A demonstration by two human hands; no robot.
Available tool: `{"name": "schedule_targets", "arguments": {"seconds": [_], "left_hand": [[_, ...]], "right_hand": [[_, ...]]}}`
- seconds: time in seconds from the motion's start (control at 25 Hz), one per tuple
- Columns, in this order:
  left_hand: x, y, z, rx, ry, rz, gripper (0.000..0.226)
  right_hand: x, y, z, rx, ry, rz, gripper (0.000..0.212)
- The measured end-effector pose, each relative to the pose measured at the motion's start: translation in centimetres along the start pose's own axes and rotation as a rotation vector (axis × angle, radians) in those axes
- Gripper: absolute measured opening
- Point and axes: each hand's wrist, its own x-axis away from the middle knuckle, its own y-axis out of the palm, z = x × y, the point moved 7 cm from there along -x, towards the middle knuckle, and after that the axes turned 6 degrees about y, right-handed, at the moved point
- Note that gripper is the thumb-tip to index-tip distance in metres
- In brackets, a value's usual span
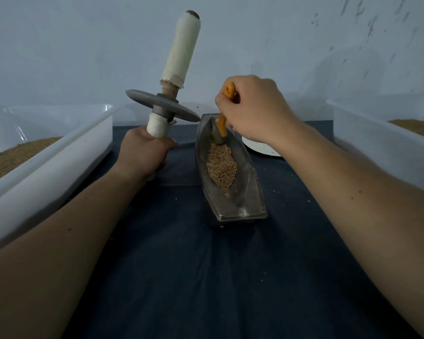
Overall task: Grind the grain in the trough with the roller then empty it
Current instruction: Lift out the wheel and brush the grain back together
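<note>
While the metal trough (253,192) sits lengthwise mid-counter, open blue cloth (206,277) runs along both its long sides and in front of its near end, with a few crumbs on it. Grain (222,166) is heaped along the groove from the middle to the far half; the near end of the groove is bare.

Around it:
- Left white bin (47,152) holds brown ground material, and its long wall borders the left side of the free cloth.
- Right white bin (377,143) also holds brown material and is well apart from the trough.
- White plate (260,149) is just beside the trough's far right end, partly hidden by the right wrist.
- The roller (179,52) disc edge is just beside the trough's far left corner; can't tell if they touch.

Left hand (145,152) is fisted round the roller's lower wrapped handle, with the axle near upright and its top leaning right. The handle end pokes out under the fist; can't tell if it rests on the cloth.

Right hand (252,108) is knuckles up, fingers curled round the handle of an orange-handled spoon (222,123). The spoon bowl is down in the far end of the groove, at the edge of the grain heap.

Both forearms reach in from the near edge, one on each side of the trough.
</note>
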Motion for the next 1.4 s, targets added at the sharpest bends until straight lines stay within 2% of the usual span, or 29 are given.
{"name": "schedule_targets", "arguments": {"seconds": [0.08,0.28,0.56,0.84,1.08,1.28,1.4], "left_hand": [[0.0,0.0,0.0,-0.004,0.001,-0.005,0.02],[0.2,0.0,0.3,-0.023,0.006,-0.012,0.02],[0.3,0.1,0.4,-0.01,0.0,-0.014,0.019],[0.2,-0.1,0.2,0.01,-0.018,-0.005,0.02],[0.0,-0.2,-0.1,0.032,-0.029,0.007,0.02],[0.1,-0.3,-0.1,0.033,-0.023,0.009,0.019],[0.1,-0.2,0.0,0.034,-0.026,0.005,0.019]], "right_hand": [[-0.2,0.0,0.4,-0.031,0.031,-0.004,0.027],[-0.3,-0.9,0.1,-0.079,0.013,0.116,0.027],[-0.1,0.2,0.3,-0.043,0.019,0.062,0.028],[0.1,-2.8,-1.8,-0.121,0.002,0.193,0.03],[0.7,-2.5,-4.3,-0.053,-0.052,0.062,0.026],[0.6,-3.6,-4.8,0.005,-0.07,0.214,0.036],[0.8,-3.5,-4.8,0.044,-0.095,0.24,0.039]]}}
